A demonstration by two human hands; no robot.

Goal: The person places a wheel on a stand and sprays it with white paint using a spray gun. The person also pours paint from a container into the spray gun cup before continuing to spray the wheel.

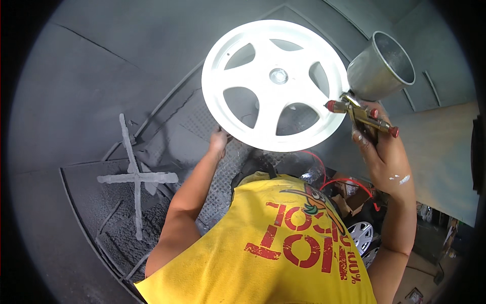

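Nearest the camera, the spray gun (360,112) is clamped in the right hand (380,152) by fingers wrapped around its handle and is held at the right edge of the white five-spoke wheel (245,78), which is positioned beyond the yellow shirt (228,243); the left hand (218,143) is placed at the wheel's lower-left rim, where the finger closure cannot be determined. Surface marking could be caused by nozzle (330,106) contact with the rim, and spillage by tipping of the open cup (362,76), if filled. Legible red lettering (264,248) is printed on the yellow shirt; no label can be discerned on gun or wheel.
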